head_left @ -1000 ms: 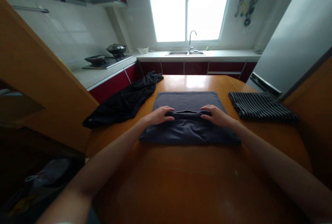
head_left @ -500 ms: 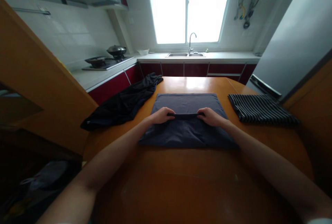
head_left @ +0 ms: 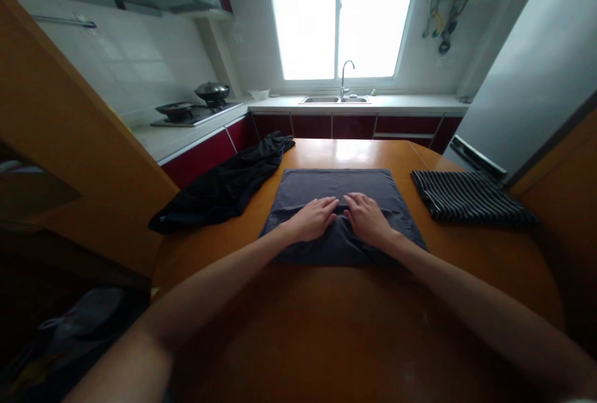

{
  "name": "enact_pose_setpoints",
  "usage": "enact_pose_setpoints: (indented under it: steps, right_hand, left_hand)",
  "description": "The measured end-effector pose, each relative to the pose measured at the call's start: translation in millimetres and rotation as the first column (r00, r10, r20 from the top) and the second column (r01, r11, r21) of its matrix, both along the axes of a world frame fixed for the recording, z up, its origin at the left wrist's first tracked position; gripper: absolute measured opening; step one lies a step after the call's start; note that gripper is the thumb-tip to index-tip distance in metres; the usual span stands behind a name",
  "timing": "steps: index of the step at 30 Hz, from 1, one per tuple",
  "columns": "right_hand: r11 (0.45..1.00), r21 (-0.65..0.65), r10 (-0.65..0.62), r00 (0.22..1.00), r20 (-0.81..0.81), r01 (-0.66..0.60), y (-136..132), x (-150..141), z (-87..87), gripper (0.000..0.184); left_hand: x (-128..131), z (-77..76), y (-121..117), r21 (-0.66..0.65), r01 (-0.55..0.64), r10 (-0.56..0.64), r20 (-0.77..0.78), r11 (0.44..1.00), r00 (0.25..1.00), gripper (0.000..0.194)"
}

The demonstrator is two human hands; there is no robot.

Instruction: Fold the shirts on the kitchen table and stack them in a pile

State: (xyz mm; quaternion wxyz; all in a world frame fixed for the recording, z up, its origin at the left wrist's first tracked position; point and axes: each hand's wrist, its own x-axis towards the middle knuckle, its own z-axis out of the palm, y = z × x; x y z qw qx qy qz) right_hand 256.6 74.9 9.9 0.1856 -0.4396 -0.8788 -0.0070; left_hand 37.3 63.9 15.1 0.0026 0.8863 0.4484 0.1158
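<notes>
A dark grey-blue folded garment (head_left: 336, 184) lies flat in front of me, its near part turned over so that an edge runs across its middle. My left hand (head_left: 313, 219) rests palm down on that edge, fingers stretched out to the right. Close beside it, my right hand (head_left: 366, 217) also lies flat on the cloth, fingers pointing away and slightly left. A small gap separates the two hands' fingertips. Neither hand grips the fabric. What kind of garment it is, I cannot tell.
The garment lies on an orange-brown wooden table (head_left: 336, 328). A crumpled black garment (head_left: 224, 185) hangs over the table's left edge. On the right sits a folded black-and-white striped cloth (head_left: 471, 198). A fridge (head_left: 522, 73) stands at right; a sink (head_left: 321, 100) is behind.
Both hands have let go of the garment's folded edge and moved inward towards each other. They now lie flat on it, fingers extended. The edge has been laid down.
</notes>
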Motion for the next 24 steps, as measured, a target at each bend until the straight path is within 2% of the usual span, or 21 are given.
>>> enact_pose_setpoints:
  steps: [3,6,10,13,15,17,20,22,24]
  right_hand:
    - [0.991,-0.104,0.089,0.996,0.028,-0.086,-15.7,-4.3,-19.9,0.058]
    - [0.982,-0.191,0.02,0.997,0.075,-0.005,-12.3,13.1,-33.9,0.066]
    - [0.96,-0.242,-0.109,0.986,0.125,0.137,6.3,52.5,-38.6,0.073]
    - [0.942,-0.243,-0.196,0.968,0.155,0.229,15.4,78.3,-39.4,0.073]
    - [0.939,-0.2,-0.256,0.957,0.134,0.279,14.0,92.0,-38.7,0.069]
    - [0.952,-0.095,-0.286,0.957,0.053,0.29,4.2,104.3,-36.2,0.062]
    - [0.984,0.082,-0.15,0.984,-0.099,0.159,-25.5,123.3,-30.6,0.047]
    - [0.99,0.141,-0.005,0.992,-0.129,0.023,-50.0,135.9,-28.4,0.037]
    - [0.981,0.164,0.119,0.989,-0.092,-0.102,-71.5,146.5,-28.3,0.028]
  left_hand:
    - [13.5,-19.5,-19.0,-0.059,0.024,-0.027,-0.042,0.998,0.999,0.062]
    - [4.6,-29.1,-31.8,-0.078,-0.056,0.051,-0.062,0.995,0.997,0.068]
    - [-24.7,-29.4,-37.1,-0.126,-0.16,0.149,-0.09,0.979,0.985,0.072]
    - [-50.2,-28.4,-37.0,-0.158,-0.278,0.265,-0.098,0.948,0.959,0.072]
    - [-67.4,-25.5,-41.3,-0.138,-0.361,0.354,-0.073,0.922,0.932,0.071]
    - [-83.6,-19.3,-54.4,-0.057,-0.408,0.409,0.02,0.911,0.912,0.067]
    - [-103.0,-6.8,-91.9,0.074,-0.361,0.343,0.189,0.929,0.92,0.055]
    - [-111.6,-1.4,-121.3,0.106,-0.282,0.255,0.212,0.953,0.943,0.046]
    - [-116.9,-1.0,-144.9,0.111,-0.2,0.178,0.182,0.973,0.967,0.038]
